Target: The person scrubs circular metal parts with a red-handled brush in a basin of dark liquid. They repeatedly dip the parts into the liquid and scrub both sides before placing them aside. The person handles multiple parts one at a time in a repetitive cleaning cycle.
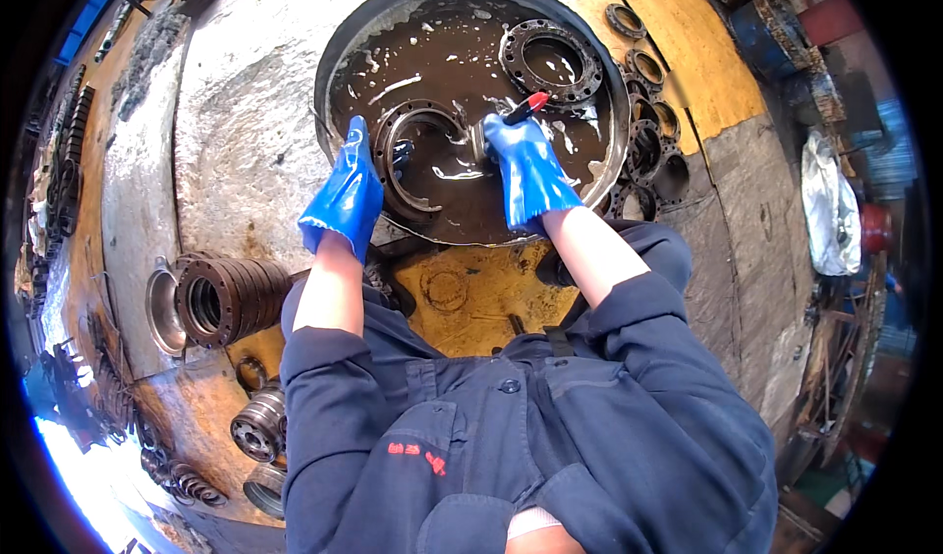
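Observation:
A round, dark-rimmed tub (324, 83) of murky brown liquid sits in front of me. My left hand (349, 186), in a blue rubber glove, grips the left side of a metal ring (389, 176). Some blue fingertips show inside the ring's opening, and the ring stands tilted, partly in the liquid. My right hand (526, 166), also gloved in blue, is closed round a paintbrush-like tool (526, 109) with a black handle and red end. Its metal-banded head is at the ring's right side; the tip is hard to make out. A flanged ring with bolt holes (511, 61) lies at the tub's far right.
Several dark rings (643, 146) lie beside the tub on the right. A row of flanged rings (211, 299) and a shallow metal bowl (165, 308) stand at left. Ribbed metal parts (260, 426) lie lower left. A white sack (830, 200) is at far right.

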### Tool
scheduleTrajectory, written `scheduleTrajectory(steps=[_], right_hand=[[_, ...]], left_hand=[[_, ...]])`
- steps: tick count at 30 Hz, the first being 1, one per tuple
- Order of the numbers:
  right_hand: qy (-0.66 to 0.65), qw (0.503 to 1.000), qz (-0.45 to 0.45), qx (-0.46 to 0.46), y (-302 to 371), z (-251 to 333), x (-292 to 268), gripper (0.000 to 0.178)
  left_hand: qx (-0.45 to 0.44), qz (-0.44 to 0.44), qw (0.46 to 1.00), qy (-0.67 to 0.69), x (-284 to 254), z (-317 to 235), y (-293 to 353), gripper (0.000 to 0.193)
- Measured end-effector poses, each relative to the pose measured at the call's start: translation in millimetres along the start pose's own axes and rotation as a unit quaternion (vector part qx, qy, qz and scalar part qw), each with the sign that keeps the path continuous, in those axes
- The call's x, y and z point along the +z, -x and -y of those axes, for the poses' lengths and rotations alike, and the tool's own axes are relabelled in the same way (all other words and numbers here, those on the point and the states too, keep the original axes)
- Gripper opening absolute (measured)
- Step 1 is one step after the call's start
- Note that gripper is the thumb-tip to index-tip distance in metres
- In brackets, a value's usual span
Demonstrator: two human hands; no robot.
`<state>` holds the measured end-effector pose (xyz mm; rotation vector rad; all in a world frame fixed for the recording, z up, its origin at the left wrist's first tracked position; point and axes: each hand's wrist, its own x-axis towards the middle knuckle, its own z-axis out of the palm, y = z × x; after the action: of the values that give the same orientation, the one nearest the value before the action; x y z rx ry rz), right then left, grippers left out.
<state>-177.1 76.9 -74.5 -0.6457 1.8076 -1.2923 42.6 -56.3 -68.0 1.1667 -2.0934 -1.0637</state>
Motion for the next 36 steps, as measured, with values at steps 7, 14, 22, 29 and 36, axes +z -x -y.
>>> scheduleTrajectory(steps=[7, 14, 22, 29, 36], right_hand=[[0.014, 0.995, 0.092, -0.037, 25, 41, 14, 0.023], [0.064, 0.983, 0.123, -0.117, 21, 67, 64, 0.025], [-0.058, 0.998, -0.007, -0.028, -12, 31, 8, 0.026], [-0.066, 0.997, -0.014, 0.039, 10, -9, -23, 0.028], [0.074, 0.996, 0.042, 0.031, 26, 50, -57, 0.03]], left_hand=[[-0.001, -0.003, 1.0, -0.001, -1, -3, 5, 0.047], [-0.003, 0.0, 1.0, 0.001, -4, -6, 8, 0.047], [-0.004, 0.004, 1.0, 0.008, 1, -6, 13, 0.047], [0.004, 0.015, 1.0, 0.015, 7, -10, 18, 0.048], [0.002, 0.037, 0.999, 0.025, 13, -8, 44, 0.05]])
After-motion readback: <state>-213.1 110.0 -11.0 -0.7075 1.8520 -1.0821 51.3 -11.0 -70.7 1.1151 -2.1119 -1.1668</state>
